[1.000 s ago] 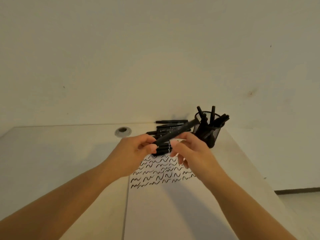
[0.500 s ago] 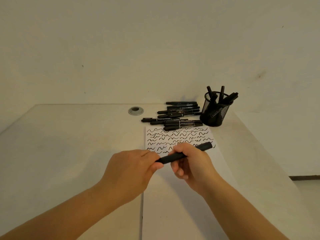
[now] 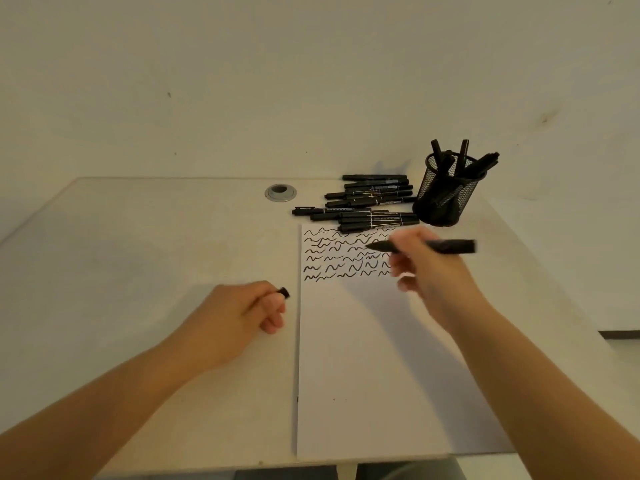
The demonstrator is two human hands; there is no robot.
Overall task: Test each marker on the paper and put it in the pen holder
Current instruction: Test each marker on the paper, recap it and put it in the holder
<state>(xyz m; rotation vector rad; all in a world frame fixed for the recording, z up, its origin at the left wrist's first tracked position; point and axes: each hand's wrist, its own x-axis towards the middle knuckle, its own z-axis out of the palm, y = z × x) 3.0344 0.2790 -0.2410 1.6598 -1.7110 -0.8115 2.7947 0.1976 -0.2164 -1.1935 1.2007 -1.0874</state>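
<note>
My right hand [image 3: 427, 271] grips an uncapped black marker [image 3: 446, 246] lying nearly level, its tip pointing left over the squiggle rows on the white paper [image 3: 363, 358]. My left hand [image 3: 242, 313] rests on the table left of the paper, its fingers curled round the marker's black cap [image 3: 284, 292], whose end sticks out. A black mesh pen holder [image 3: 446, 195] with several markers in it stands beyond the paper's far right corner. A pile of several black markers [image 3: 367, 202] lies beside it, to its left.
The pale table [image 3: 138, 254] runs up to a white wall. A round grey cable grommet [image 3: 280, 192] sits near the far edge, left of the marker pile. The table's right edge drops to the floor [image 3: 620, 341].
The two hands pulled apart: the cap came off in my left hand, which moved down to the left. My right hand carried the marker up over the squiggles.
</note>
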